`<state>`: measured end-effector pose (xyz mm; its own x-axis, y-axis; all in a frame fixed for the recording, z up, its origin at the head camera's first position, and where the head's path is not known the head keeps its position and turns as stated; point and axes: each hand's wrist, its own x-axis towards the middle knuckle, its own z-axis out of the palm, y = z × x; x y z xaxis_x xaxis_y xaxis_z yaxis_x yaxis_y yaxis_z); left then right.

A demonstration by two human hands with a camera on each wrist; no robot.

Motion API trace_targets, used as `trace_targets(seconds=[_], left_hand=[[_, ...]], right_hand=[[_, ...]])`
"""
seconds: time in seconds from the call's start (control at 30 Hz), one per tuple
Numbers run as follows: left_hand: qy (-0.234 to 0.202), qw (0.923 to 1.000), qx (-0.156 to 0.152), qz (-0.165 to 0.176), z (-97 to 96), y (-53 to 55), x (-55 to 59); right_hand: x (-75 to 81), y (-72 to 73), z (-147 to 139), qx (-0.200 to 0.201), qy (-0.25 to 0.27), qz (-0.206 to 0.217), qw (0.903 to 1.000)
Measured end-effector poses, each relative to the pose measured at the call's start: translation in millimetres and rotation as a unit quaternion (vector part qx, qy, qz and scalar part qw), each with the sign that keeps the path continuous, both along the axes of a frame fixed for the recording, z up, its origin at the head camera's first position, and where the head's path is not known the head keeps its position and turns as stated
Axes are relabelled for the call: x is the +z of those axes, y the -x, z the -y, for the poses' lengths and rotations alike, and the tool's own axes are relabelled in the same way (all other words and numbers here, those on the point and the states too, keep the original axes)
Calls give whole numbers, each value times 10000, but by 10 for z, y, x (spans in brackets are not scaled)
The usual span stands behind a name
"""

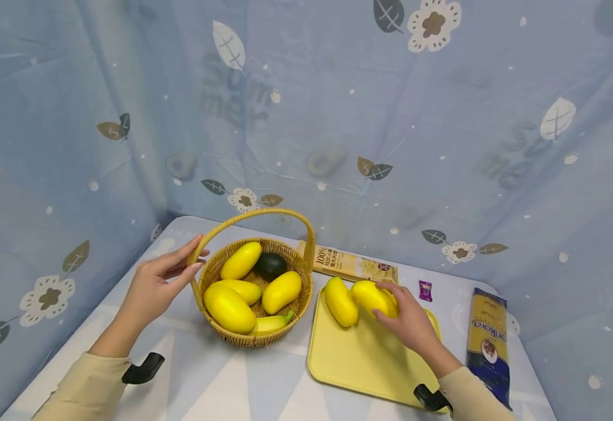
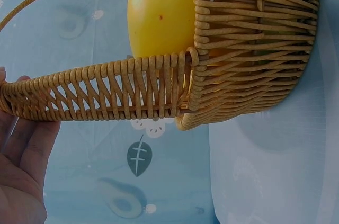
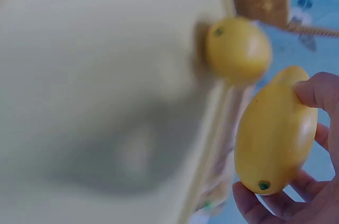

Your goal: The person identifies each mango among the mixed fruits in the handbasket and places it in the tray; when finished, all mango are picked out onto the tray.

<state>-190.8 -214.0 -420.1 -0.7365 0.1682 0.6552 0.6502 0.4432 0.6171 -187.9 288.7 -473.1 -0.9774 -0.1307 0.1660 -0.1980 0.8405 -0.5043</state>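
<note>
My left hand (image 1: 155, 282) grips the left side of the handle of a wicker basket (image 1: 251, 340). In the left wrist view, its fingers (image 2: 33, 147) lie behind the woven handle (image 2: 100, 91). Inside the basket are several yellow mangoes (image 1: 230, 308), a dark green avocado (image 1: 271, 266) and a slim yellow fruit with a green tip (image 1: 272, 324). My right hand (image 1: 409, 321) holds a yellow mango (image 1: 374, 297) over the yellow tray (image 1: 359, 362), thumb on one side and fingers on the other. Another mango (image 1: 341, 302) lies at the tray's far left corner, close to the held one.
A long pasta packet (image 1: 356, 266) lies behind the basket and tray. A small purple wrapped sweet (image 1: 425, 290) sits beyond the tray's far right corner. To the right of the tray lies a gold and blue bag (image 1: 489, 345). Patterned blue cloth (image 1: 306, 117) surrounds the table.
</note>
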Motion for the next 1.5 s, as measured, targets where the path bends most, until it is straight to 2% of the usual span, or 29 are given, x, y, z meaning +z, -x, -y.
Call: trace_targets(seconds=[0.2, 0.4, 0.9, 1.17, 1.5], left_hand=[[0, 10000, 38, 71, -4, -6, -3], [-27, 10000, 26, 73, -8, -8, -22], [68, 9998, 119, 134, 20, -10, -34], [69, 9998, 162, 122, 16, 1, -31], [24, 9999, 104, 40, -3, -5, -17]], right_hand=[[-197, 20, -209, -418, -180, 247, 9987], [-312, 21, -254, -547, -277, 427, 9972], [-289, 4, -235, -393, -377, 427, 9976], [-343, -50, -159, -739, -355, 395, 9958], [-368, -78, -152, -797, -352, 359, 9956]])
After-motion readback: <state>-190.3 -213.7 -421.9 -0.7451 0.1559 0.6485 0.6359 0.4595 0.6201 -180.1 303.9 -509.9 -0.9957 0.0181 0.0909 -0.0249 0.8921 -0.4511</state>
